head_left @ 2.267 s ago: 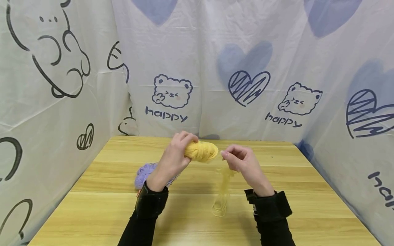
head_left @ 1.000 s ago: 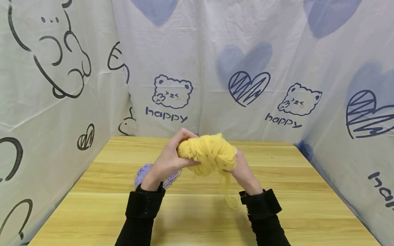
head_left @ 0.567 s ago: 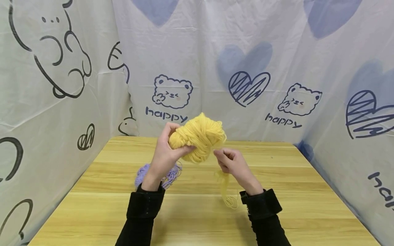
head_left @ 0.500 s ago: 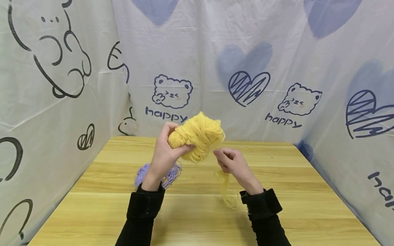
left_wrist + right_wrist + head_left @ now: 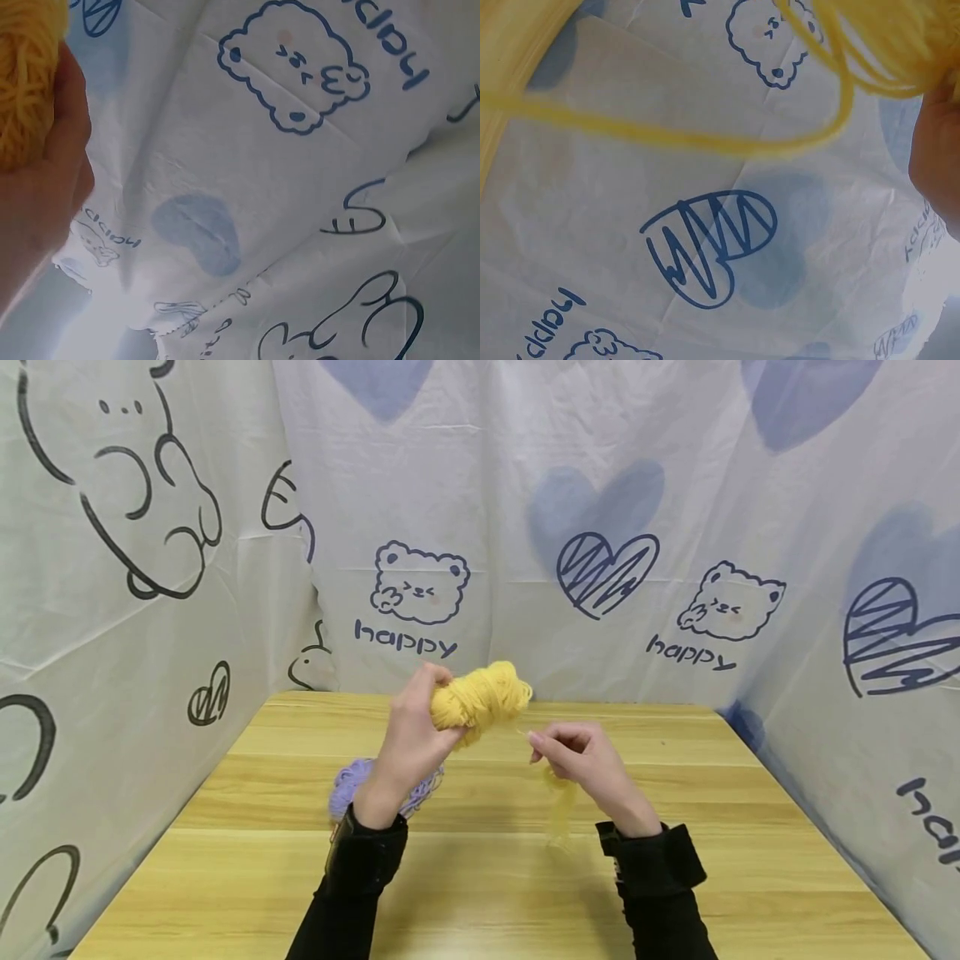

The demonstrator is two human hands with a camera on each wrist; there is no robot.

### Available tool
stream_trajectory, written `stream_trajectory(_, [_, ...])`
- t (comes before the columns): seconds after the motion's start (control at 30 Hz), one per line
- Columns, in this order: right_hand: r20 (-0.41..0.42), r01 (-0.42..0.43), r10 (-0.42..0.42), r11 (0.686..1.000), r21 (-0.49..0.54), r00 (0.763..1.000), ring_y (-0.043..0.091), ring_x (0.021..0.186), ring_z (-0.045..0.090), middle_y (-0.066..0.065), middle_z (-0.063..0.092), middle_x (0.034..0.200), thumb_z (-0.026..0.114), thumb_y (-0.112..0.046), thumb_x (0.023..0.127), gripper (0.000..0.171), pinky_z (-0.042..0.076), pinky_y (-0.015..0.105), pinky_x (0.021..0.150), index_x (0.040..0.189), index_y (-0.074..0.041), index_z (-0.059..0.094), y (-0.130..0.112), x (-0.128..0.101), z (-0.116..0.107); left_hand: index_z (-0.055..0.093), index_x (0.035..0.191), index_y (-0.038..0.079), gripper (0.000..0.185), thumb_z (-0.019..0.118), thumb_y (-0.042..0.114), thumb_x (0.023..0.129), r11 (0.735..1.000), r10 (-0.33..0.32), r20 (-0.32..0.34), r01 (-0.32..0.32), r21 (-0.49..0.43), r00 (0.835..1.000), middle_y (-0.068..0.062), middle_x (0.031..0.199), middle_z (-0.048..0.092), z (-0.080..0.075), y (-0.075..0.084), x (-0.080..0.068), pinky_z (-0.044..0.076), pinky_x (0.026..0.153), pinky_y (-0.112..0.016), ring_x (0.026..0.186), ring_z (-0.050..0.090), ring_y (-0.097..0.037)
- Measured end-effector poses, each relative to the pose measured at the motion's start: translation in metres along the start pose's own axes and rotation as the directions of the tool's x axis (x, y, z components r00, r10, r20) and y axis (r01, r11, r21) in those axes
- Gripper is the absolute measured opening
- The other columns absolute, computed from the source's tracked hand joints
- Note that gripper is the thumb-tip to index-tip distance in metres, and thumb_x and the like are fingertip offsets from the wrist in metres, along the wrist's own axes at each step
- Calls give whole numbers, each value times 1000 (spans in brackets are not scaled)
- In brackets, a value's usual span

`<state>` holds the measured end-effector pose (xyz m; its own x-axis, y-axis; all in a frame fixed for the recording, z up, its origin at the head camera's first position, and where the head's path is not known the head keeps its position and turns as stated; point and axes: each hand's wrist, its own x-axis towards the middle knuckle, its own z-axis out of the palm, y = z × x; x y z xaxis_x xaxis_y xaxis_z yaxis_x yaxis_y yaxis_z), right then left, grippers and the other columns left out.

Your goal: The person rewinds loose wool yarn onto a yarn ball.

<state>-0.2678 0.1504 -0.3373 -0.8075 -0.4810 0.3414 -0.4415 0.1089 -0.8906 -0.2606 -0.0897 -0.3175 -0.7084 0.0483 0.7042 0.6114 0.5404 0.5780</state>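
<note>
Evidently Soft and Light: Handling and Visibility Notes

Position: The oblong skein of yellow yarn (image 5: pixel 483 697) was held above the pale, wood-grained worktop (image 5: pixel 750 877). The left hand (image 5: pixel 411 718) gripped its left end, fingers and thumb curled round it. The right hand (image 5: pixel 585 756) was closed to a fingertip pinch, apparently on a thin yellow yarn strand (image 5: pixel 522 732) leading towards the skein. Loose yellow yarn loops (image 5: pixel 561 802) hung below the right hand.

Handling: The skein was judged light, compressible, robust and little prone to slip; the strand was judged limp and liable to snag. The sounder hold was round the wound body, under light pressure, leaving the outer turns free.

Visibility: The left fingers were largely hidden behind the skein. The hanging loops were blurred; any knot could not be made out. The left wrist view cut off the skein. A skein of lilac yarn (image 5: pixel 348 785) on the worktop was partly covered by the left hand and wrist.
</note>
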Motion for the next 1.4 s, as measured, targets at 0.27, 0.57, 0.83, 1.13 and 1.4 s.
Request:
stream_trajectory(0.27, [-22, 32, -32, 999, -3, 999, 18, 51, 28, 0, 35, 58, 58, -17, 96, 16, 24, 32, 46, 85, -8, 65, -8, -6, -5, 59, 104, 11, 55, 75, -14, 59, 968, 9, 233, -67, 241, 972, -6, 107, 61, 4, 7, -5, 55, 84, -38, 97, 55, -25])
stream_trajectory(0.57, [-60, 38, -38, 999, -2, 997, 18, 52, 30, 0, 37, 59, 59, -16, 95, 14, 26, 32, 47, 83, -8, 61, -12, -9, -10, 61, 102, 14, 55, 67, -19, 59, 976, 58, 481, -151, 157, 875, -2, 110, 65, 3, 4, -9, 54, 89, -40, 103, 58, -23])
stream_trajectory(0.83, [-81, -3, 4, 1000, 7, 997, 16, 52, 32, 1, 41, 62, 60, -18, 95, 21, 29, 30, 47, 86, 0, 60, -7, -4, -7, 59, 106, 15, 52, 70, -13, 64, 952, 210, 569, -35, -303, 795, -2, 107, 63, -3, 0, -8, 53, 82, -29, 94, 56, -16])
stream_trajectory(1.13, [6, 60, -61, 994, 92, 998, 5, 63, 55, -5, 64, 76, 59, -12, 94, 11, 49, 22, 56, 87, -9, 67, 1, 3, 0, 54, 110, 13, 51, 76, -8, 68, 860, 186, 493, 102, -500, 850, -7, 109, 57, -10, 2, -6, 52, 84, -33, 96, 54, -22])
stream_trajectory(1.4, [-36, -40, 42, 998, 42, 998, 7, 54, 41, -5, 46, 61, 57, -9, 94, 17, 39, 22, 52, 77, -12, 59, 4, 2, 0, 47, 111, 3, 53, 73, -14, 68, 806, 83, 343, 139, -575, 936, -10, 111, 56, -12, 6, -4, 52, 87, -36, 99, 56, -22])
